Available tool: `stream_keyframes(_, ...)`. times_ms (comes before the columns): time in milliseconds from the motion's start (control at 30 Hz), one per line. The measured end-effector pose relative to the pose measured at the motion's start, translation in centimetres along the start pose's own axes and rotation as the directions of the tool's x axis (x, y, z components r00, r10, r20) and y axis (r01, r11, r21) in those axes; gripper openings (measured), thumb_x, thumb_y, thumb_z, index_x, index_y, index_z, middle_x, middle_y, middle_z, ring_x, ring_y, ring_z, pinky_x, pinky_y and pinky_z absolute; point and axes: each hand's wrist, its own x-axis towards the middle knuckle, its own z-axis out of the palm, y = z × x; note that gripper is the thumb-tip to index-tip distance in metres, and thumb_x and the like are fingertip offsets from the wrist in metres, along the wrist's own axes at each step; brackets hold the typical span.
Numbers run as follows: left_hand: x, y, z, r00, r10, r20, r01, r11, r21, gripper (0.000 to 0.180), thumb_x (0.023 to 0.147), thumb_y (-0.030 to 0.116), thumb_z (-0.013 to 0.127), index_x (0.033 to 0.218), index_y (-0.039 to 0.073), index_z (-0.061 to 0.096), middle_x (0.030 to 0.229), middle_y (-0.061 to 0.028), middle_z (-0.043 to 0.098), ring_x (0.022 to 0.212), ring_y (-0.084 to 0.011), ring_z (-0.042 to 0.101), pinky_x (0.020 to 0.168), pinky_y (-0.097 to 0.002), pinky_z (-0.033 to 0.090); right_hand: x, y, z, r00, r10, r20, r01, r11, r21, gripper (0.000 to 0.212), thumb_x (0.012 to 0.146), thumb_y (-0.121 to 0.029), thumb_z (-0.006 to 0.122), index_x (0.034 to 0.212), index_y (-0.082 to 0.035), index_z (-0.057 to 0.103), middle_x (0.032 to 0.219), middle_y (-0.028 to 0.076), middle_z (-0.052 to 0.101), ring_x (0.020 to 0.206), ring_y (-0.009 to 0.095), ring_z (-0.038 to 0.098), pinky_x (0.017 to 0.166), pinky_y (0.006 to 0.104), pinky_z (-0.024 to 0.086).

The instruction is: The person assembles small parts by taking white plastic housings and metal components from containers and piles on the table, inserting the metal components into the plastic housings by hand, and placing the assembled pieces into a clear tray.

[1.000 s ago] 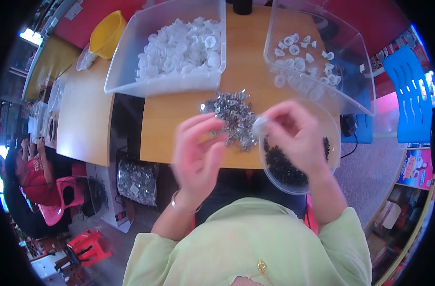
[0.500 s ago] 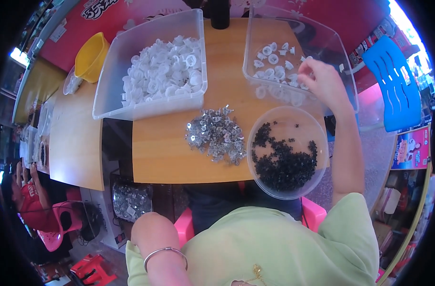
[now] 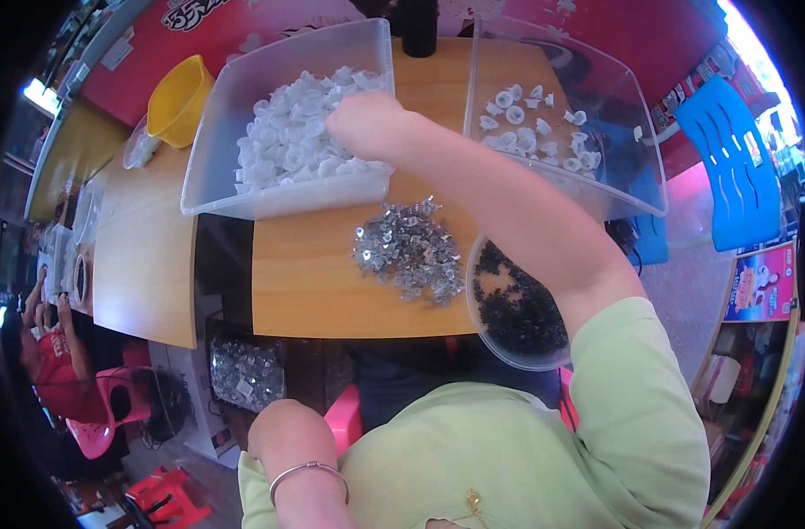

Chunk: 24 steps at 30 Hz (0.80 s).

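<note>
My right hand [image 3: 365, 125] is over the left clear plastic bin [image 3: 275, 208], at the heap of small white plastic caps [image 3: 283, 141]. Its fingertips point down among the caps and are hidden behind the back of the hand. My right forearm crosses the table from the right, covering part of a round clear tub [image 3: 484, 331] of tiny black parts [image 3: 517, 317]. My left arm [image 3: 290, 432] is bent at the lower left with a silver bracelet [image 3: 307, 467] on it; its hand is out of the picture.
On the table lies a pile of small silvery metal parts [image 3: 409, 251]. The right clear bin [image 3: 627, 189] holds loose white caps [image 3: 526, 139]. A yellow bowl [image 3: 178, 101] and a black cylinder [image 3: 419, 28] stand behind. A person in red [image 3: 67, 379] sits far left.
My right hand has moved left from the right bin to the heap in the left bin. The left arm stays bent in the same place.
</note>
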Motion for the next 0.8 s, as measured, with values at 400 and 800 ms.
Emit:
stream_keyframes(400,-0.1,-1.9,-0.2,0.942,0.336,-0.012,-0.318,0.902,0.293,0.036,0.092,0.035,0.044,0.108,0.007,0.057,0.113,-0.0066,0.058,0.111,-0.0194,0.048,0.098,-0.0335,0.033,0.4,-1.8,-0.5,0.987,0.001,0.162,0.015,0.995,-0.096,0.023,0.074,-0.004,0.057,0.095,-0.006,0.067,0.095,0.012,0.066,0.090,0.028,0.064,0.071,0.0387,0.052)
stream_keyframes(800,-10.4,3.4,-8.4,-0.315,-0.921,-0.230,0.949,-0.310,-0.056,0.058,0.092,0.043,0.042,0.133,0.003,0.031,0.120,-0.0139,0.049,0.105,-0.0232,0.052,0.093,-0.0365,0.041,-13.2,-4.1,-2.2,0.952,0.090,-0.292,0.247,0.336,0.909,0.020,0.076,-0.005,0.068,0.094,-0.003,0.059,0.083,0.003,0.062,0.078,0.012,0.059,0.068,0.0265,0.047)
